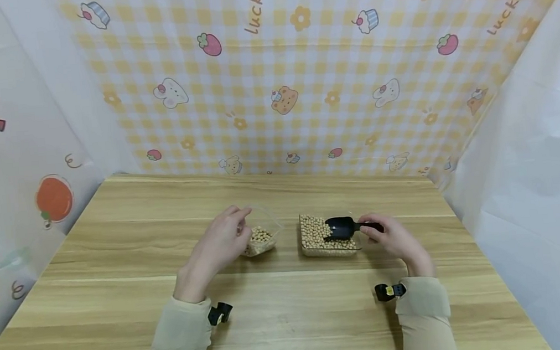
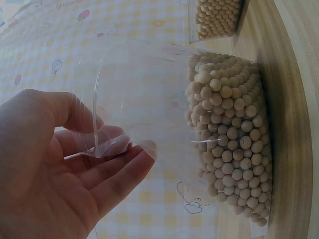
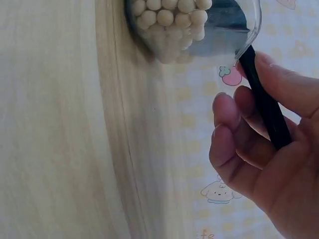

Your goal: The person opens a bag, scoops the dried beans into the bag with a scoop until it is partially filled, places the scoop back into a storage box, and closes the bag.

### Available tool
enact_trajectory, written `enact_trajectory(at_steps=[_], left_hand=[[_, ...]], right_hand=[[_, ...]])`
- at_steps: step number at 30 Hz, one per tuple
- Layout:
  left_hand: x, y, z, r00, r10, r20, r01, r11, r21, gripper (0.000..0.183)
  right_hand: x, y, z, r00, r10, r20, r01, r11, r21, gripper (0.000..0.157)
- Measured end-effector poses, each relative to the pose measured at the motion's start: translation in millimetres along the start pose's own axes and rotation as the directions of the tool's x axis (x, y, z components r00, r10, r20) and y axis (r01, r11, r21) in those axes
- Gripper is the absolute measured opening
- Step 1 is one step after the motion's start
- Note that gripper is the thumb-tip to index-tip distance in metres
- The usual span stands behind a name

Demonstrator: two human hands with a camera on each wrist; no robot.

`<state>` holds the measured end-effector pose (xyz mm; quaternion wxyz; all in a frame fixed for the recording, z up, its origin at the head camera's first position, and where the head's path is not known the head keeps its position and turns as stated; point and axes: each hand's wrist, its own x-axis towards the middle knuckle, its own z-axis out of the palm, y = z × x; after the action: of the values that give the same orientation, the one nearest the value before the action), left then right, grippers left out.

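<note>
In the head view, the tabletop [image 1: 282,319] ends at a back edge against a checkered cloth [image 1: 332,81] and at two slanting side edges; its front edge lies outside the frame. The clear bag [image 1: 261,250] and the clear box [image 1: 329,252] stand well apart from both side edges, a strip of wood between them. A wide stretch of wood lies in front of them, between the forearms. The left hand [image 1: 221,234] is at the bag's opening; the right hand [image 1: 390,236] holds the black scoop [image 1: 341,228] by its handle, with the scoop's blade among the beads [image 1: 314,228] inside the box.

In the left wrist view, the left hand pinches the bag's rim between thumb and fingers, the lower fingers only loosely bent. The bag's mouth is spread, with beads in its bottom part. Part of the box shows near it.

In the right wrist view, the right hand curls loosely round the handle, just outside the box's rim. The blade shows through the clear wall.

Counted: two hands, one bag, one box, one scoop, two wrist cameras [image 1: 220,313]; the beads are too many to count.
</note>
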<state>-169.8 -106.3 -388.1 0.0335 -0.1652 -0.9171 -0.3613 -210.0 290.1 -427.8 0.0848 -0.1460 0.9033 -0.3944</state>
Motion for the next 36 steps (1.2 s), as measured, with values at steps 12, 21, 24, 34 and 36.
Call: enact_trajectory(at_steps=[12,21,24,34,36], left_hand=[[0.7,-0.7,0.1,1.0,-0.001,0.007,0.001,1.0,-0.002,0.048],[0.8,-0.7,0.1,1.0,-0.007,0.011,0.007,1.0,-0.006,0.048],[0.2,-0.6,-0.3,1.0,-0.013,0.01,0.013,1.0,-0.006,0.049],[0.3,0.3,-0.4,1.0,-0.009,0.006,0.009,1.0,0.006,0.048],[0.4,-0.4,-0.4,1.0,-0.007,0.005,0.007,1.0,0.008,0.048]], right_hand=[[3,-4,6.2,0.999,-0.035,0.011,0.035,0.999,-0.006,0.027],[7,-1,9.5,0.999,-0.042,0.017,0.041,0.997,0.066,0.027],[7,0,10.0,0.999,-0.044,0.02,0.043,0.997,0.07,0.027],[5,8,9.4,0.996,-0.083,0.036,0.076,0.984,0.16,0.029],[5,11,9.7,0.996,-0.084,0.039,0.075,0.98,0.186,0.029]])
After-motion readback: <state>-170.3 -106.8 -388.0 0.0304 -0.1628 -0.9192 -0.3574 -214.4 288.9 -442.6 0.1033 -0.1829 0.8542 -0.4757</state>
